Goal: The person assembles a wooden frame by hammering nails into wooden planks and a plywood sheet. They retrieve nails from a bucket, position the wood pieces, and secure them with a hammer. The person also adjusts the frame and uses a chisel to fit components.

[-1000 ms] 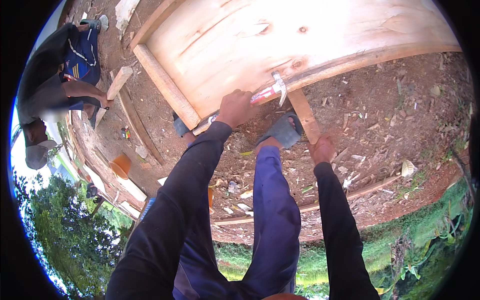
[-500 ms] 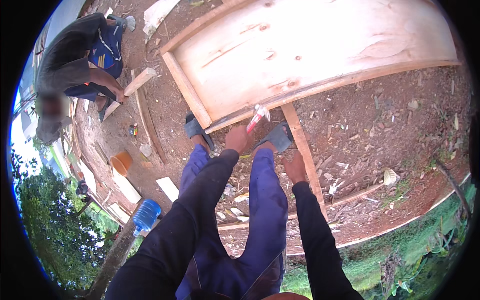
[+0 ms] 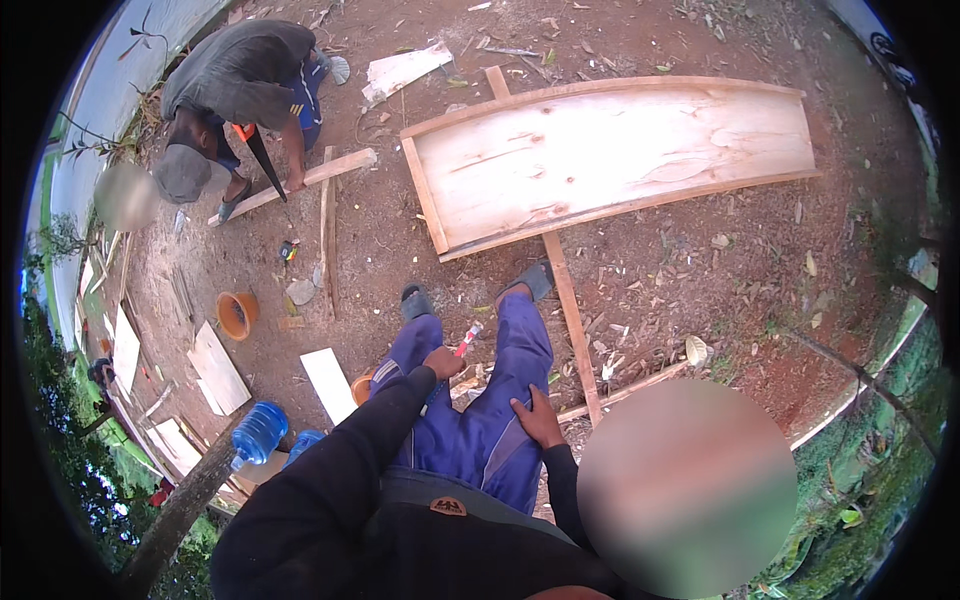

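Observation:
My left hand is closed around a hammer with a red and white handle, held over my left knee. My right hand rests on my right thigh, fingers spread and holding nothing. Ahead of my feet lies a shallow wooden panel: a pale plywood sheet framed by raised wooden strips. A long wooden strip sticks out from beneath it toward me, to the right of my right foot.
At the far left a person bends over a plank with an orange-handled handsaw. An orange bucket, a tape measure, loose boards and a blue water jug lie on the left. A blurred patch covers the lower right.
I have straightened up, away from the panel. My left hand has drawn the hammer back to my knee, and my right hand has moved from beside the wooden strip onto my thigh.

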Tool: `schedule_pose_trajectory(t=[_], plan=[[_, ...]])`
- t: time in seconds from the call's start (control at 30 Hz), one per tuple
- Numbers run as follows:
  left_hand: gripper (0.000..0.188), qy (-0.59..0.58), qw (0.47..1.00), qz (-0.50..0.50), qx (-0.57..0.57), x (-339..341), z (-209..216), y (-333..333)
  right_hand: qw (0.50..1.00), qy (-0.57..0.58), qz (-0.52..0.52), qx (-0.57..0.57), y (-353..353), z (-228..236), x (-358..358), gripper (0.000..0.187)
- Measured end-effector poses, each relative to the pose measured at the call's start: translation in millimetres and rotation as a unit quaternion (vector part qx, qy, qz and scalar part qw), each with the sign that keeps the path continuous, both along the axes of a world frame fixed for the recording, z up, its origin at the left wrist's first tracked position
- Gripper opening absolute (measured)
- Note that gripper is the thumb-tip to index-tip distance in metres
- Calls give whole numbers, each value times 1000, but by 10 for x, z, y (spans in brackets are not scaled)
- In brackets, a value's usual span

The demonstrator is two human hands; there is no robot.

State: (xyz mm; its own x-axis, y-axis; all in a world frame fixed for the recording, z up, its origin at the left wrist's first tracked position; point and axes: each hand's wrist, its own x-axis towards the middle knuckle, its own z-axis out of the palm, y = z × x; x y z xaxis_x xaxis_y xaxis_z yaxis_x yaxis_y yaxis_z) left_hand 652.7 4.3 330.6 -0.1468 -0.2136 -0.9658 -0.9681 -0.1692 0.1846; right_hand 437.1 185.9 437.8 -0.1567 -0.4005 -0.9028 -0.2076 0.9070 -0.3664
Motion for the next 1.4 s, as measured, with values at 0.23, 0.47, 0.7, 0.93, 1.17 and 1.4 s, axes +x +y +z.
schedule_pose_trajectory(t=[0.23,0.47,0.7,0.93,1.17,1.4], plan=[[34,163,820,534,129,345,1027,-772,966,113,211,99,-650,866,623,68],[45,354,766,527,102,1008,2322,-1334,964,-155,-143,-162,-1881,1859,1354,47],[65,358,810,418,-203,1238,2959,-1086,971,-189,42,-139,-2552,2298,2057,29],[36,224,793,493,-278,1868,2225,-641,982,-183,48,-2,-2770,1737,1585,20],[17,182,614,721,-263,2378,1217,1327,960,9,276,-48,-2644,1330,374,35],[27,-73,613,711,-336,654,1405,2567,875,177,447,55,-2423,245,-1894,40]])
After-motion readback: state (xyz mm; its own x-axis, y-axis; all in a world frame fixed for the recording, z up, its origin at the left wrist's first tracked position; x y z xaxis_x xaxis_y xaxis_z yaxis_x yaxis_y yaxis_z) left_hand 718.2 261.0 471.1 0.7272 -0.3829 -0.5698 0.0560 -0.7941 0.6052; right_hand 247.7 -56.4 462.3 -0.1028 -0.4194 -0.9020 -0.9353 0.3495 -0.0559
